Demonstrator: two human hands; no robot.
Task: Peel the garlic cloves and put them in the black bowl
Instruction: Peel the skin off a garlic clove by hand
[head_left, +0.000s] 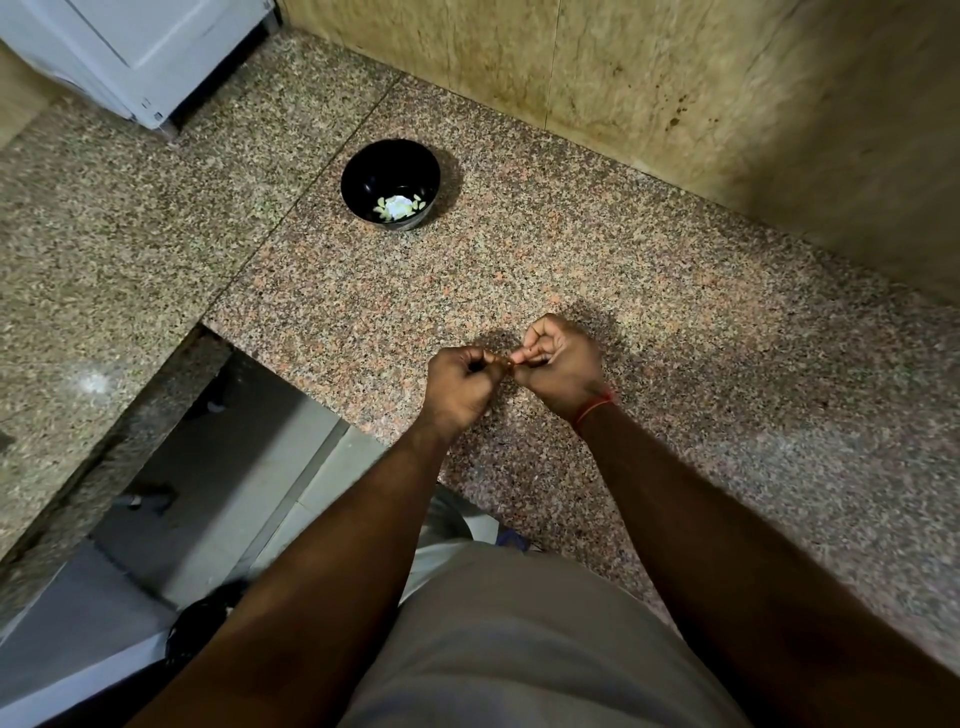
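A black bowl stands on the speckled granite counter, far from my hands and slightly to their left. Several pale peeled garlic cloves lie at its bottom. Low over the counter's near part, my left hand and my right hand meet fingertip to fingertip. Both have curled fingers and pinch one small garlic clove between them; only a sliver of it shows. A red thread circles my right wrist.
A beige tiled wall runs behind the counter at the right. A white cabinet corner stands at the top left. The counter's edge drops to the floor at the lower left.
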